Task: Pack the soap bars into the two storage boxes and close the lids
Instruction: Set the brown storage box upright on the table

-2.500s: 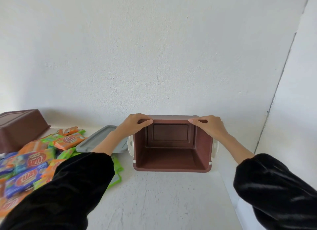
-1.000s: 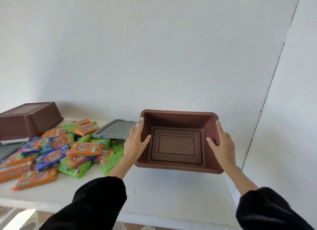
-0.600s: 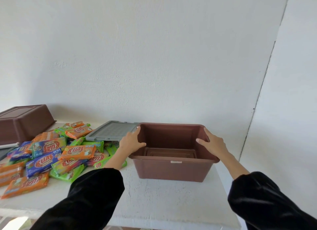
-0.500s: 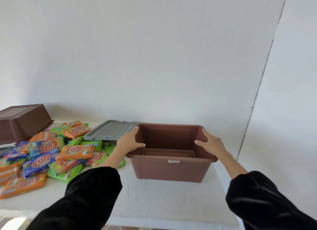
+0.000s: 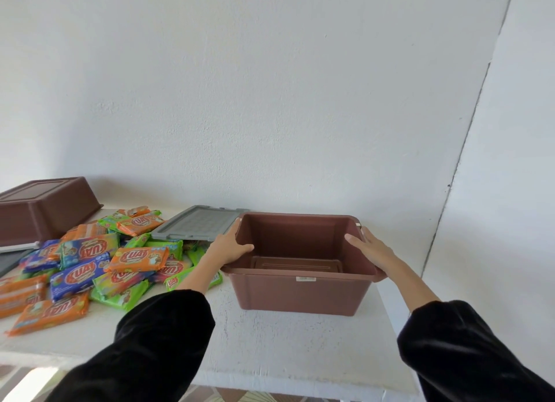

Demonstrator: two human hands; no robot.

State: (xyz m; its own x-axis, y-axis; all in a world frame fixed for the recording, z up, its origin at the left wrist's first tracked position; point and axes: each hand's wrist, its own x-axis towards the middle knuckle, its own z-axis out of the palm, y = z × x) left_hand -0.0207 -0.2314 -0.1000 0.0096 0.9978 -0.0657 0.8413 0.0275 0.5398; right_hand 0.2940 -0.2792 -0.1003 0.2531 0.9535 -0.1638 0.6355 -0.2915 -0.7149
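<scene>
White shelf [image 5: 285, 341]; upturned box [image 5: 45, 209] partly out-of-frame.

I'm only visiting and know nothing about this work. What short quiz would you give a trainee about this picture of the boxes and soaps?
1. True or false: the open brown box on the table is empty.
2. Fill in: at the far left, past the soap bars, the second brown box lies upside ____.
3. What do the left hand and right hand grip? A: the second brown box. B: the open brown box's side walls. C: a soap bar.
Key: 1 true; 2 down; 3 B.
</scene>
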